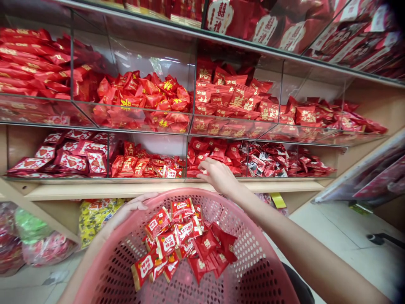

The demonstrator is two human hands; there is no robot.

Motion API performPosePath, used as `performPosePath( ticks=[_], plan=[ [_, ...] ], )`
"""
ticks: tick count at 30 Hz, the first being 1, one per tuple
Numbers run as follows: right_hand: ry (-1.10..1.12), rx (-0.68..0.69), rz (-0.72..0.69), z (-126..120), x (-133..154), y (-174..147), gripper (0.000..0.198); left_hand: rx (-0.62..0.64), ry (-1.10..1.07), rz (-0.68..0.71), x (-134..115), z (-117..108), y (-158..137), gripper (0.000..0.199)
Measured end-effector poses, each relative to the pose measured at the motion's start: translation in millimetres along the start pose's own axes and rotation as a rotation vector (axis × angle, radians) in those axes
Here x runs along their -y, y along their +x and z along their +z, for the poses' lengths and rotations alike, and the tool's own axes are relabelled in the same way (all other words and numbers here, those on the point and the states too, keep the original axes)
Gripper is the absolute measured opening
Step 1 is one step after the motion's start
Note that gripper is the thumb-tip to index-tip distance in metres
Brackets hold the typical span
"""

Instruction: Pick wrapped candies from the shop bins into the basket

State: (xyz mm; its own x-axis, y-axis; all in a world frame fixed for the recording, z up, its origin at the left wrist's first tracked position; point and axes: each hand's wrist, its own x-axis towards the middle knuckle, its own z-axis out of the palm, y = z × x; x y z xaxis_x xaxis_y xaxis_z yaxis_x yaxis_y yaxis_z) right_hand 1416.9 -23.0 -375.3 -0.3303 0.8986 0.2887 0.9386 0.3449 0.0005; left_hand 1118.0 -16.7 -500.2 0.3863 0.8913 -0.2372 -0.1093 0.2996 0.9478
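Note:
My left hand (133,207) grips the far left rim of a pink perforated plastic basket (110,240), its fingers lying over the edge. Inside the basket is a small heap of wrapped candies: red and gold printed packets (167,242) on the left and plain dark red packets (207,249) on the right. Past the basket's far rim, my right hand (218,175) reaches to a lower shelf compartment of small red packets (218,151). Its fingers are bent and a little apart at the compartment's front, with no packet visible in them.
Clear dividers split the shelves into compartments of red packets, including twisted red candies (145,93) above and heart-printed packets (74,154) at lower left. A wooden ledge (95,191) runs under the lower row. Yellow bags (95,215) sit beneath, and tiled floor (332,236) shows at right.

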Motion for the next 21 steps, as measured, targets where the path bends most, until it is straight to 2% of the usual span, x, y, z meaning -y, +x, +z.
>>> performPosePath(
  ticks=[5, 10, 15, 21],
  plan=[
    [-0.141, 0.082, -0.073, 2.8, 1.6, 13.2, 0.016, 0.037, 0.038, 0.047, 1.5, 0.2, -1.6, 0.050],
    [-0.199, 0.069, -0.046, 1.3, 1.8, 9.2, 0.029, 0.049, 0.051, 0.036, -2.6, 5.3, -5.0, 0.052],
    [-0.111, -0.078, -0.005, 4.6, -9.2, 0.8, 0.029, 0.079, -0.022, 0.014, 0.3, 2.1, -2.2, 0.047],
    [0.214, -0.401, 0.023, -4.8, -21.0, -23.2, 0.025, 0.015, -0.038, -0.016, -2.0, 2.2, -2.7, 0.044]
  ],
)
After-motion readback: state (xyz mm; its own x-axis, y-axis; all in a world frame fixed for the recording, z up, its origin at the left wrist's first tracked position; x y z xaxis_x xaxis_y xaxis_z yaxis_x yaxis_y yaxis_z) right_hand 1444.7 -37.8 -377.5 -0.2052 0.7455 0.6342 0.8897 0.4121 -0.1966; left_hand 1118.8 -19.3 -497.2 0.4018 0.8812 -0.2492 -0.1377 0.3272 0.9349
